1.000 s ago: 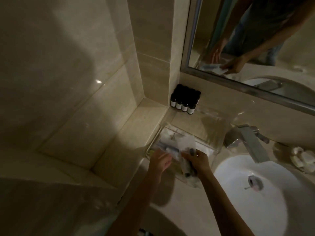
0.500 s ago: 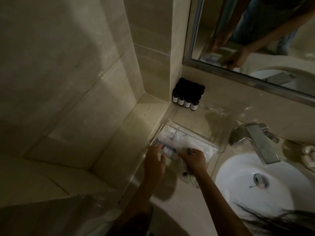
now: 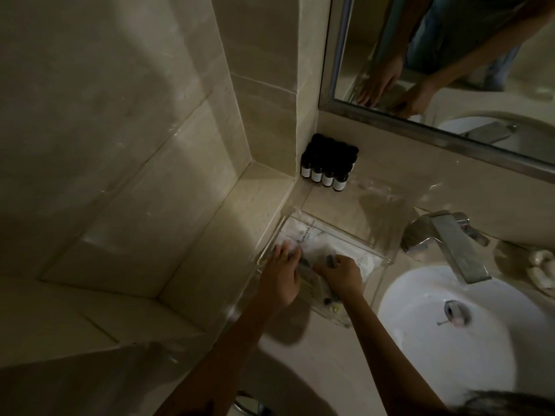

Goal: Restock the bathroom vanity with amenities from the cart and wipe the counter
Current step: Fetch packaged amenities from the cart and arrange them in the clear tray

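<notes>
Currently, the right hand (image 3: 341, 273) is curling around a small grey item (image 3: 331, 261) while the left hand (image 3: 279, 276) is pressing flat on white sachets (image 3: 300, 237) inside the clear tray (image 3: 342, 232) beside the sink (image 3: 405, 340); laying everything flat seems wisest.

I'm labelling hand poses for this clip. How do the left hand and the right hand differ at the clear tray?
The left hand lies with fingers stretched out, touching the white packets; the right hand is curled, gripping a small grey item. The left hand is on the wall side of the clear tray, the right hand on the side nearer the sink. Both reach into that tray.
</notes>
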A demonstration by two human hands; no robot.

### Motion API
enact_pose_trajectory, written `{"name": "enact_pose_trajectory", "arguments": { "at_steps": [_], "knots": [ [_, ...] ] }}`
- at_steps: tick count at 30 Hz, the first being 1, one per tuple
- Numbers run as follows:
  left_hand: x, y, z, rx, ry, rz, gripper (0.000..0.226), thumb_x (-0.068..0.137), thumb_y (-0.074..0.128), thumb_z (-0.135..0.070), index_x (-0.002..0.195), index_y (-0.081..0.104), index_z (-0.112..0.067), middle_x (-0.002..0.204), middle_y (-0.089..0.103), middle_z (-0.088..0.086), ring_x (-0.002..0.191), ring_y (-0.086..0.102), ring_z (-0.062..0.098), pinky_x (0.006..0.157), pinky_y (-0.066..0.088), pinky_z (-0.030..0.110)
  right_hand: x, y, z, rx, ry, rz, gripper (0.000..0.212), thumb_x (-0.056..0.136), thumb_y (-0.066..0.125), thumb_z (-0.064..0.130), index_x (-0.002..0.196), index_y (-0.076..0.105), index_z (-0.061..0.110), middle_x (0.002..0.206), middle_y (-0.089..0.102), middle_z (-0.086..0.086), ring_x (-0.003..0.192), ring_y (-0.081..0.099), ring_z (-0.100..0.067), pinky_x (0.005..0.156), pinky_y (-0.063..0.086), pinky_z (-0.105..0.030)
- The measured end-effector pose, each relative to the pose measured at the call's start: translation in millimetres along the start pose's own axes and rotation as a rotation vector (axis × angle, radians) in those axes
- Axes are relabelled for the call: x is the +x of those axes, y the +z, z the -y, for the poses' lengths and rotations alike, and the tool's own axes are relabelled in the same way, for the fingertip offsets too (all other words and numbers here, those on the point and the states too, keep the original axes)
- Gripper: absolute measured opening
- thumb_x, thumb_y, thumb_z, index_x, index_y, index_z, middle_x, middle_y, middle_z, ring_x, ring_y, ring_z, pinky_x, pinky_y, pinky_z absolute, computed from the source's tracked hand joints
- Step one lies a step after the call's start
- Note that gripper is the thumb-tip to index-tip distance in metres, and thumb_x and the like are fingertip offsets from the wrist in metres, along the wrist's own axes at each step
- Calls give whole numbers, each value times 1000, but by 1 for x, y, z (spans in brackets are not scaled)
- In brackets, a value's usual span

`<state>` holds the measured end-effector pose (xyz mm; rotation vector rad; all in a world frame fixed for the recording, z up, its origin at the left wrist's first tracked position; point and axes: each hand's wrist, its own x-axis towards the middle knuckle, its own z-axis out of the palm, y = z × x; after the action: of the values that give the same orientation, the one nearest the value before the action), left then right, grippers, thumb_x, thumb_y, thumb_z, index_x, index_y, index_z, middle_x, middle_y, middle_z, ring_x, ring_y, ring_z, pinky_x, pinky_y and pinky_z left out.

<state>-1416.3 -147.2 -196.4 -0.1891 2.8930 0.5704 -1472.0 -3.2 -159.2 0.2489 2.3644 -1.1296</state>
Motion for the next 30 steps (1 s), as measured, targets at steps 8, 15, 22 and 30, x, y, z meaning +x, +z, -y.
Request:
{"name": "enact_pose_trajectory", "arguments": {
  "at_steps": [8, 15, 22, 30],
  "knots": [
    [1, -13, 0, -132, 67, -44, 60, 91, 55, -17, 147, 32, -12, 151, 34, 12, 140, 31, 31, 114, 29, 43, 7, -38, -4, -103, -23, 114, 32, 86, 69, 26, 107, 64, 3, 99, 64, -11, 87, 60, -23, 71, 47, -31],
    [-1, -44, -21, -548, -164, -102, 61, 94, 58, -21, 148, 31, -15, 138, 51, 7, 123, 52, 22, 101, 46, 41, -3, -91, -9, -57, -178, 250, 34, 87, 66, 11, 120, 57, 5, 115, 62, -13, 102, 59, -24, 91, 48, -36],
    [8, -65, -56, -816, -194, -120, 13, 94, 56, -18, 99, 65, -10, 89, 63, 7, 86, 60, 23, 75, 47, 31, 17, -92, 30, -397, -390, 476, 42, 81, 75, 24, 118, 62, 9, 105, 62, 2, 96, 58, -12, 87, 41, -23],
    [10, -32, -41, -758, -318, -32, 17, 83, 65, -2, 99, 66, -8, 97, 68, 16, 92, 65, 32, 83, 55, 47, 33, -90, -6, -394, -315, 517, 42, 78, 77, 15, 117, 63, 12, 117, 64, -6, 106, 58, -16, 102, 45, -35]
  ]
}}
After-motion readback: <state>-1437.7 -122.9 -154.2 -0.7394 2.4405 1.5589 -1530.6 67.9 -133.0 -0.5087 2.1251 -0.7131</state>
